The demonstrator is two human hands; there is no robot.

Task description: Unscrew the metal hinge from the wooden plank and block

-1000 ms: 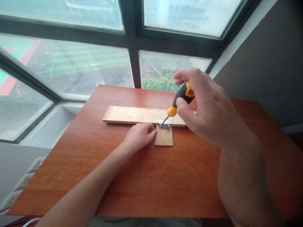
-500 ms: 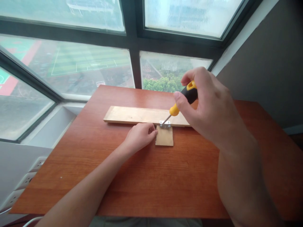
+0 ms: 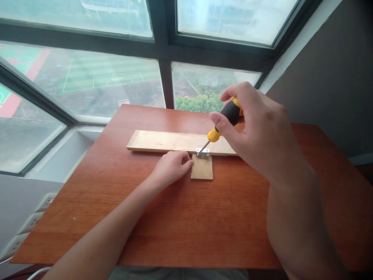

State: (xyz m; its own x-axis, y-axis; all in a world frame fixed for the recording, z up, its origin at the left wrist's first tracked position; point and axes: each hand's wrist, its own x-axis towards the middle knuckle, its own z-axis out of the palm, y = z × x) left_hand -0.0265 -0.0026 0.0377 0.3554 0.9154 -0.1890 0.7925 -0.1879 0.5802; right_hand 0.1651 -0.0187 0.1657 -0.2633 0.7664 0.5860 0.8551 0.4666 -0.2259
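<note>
Screwdriver: the black-and-yellow screwdriver with a thin metal shaft (image 3: 231, 113) slanted down and left from the fingers of the right hand (image 3: 262, 128), clamped round its handle, presumably to steer the tip.
Its look: dark bulging grip, yellow collar, narrow shank.
Metal fitting: the small silvery metal plate with holes (image 3: 205, 153) lay below and left of those fingers, under the tip, apparently set to span both wooden pieces.
Short piece: the tan, flat, squarish wooden piece (image 3: 202, 169) lay just right of the left hand's (image 3: 173, 167) fingers, curled against its edge, likely to steady it; whether they pinched it, I could not tell.
Long board: the pale, long wooden board (image 3: 163, 140) lay just beyond the left fingers.
Surface: the reddish-brown wooden surface (image 3: 186, 225) lay beneath both hands' fingers.
</note>
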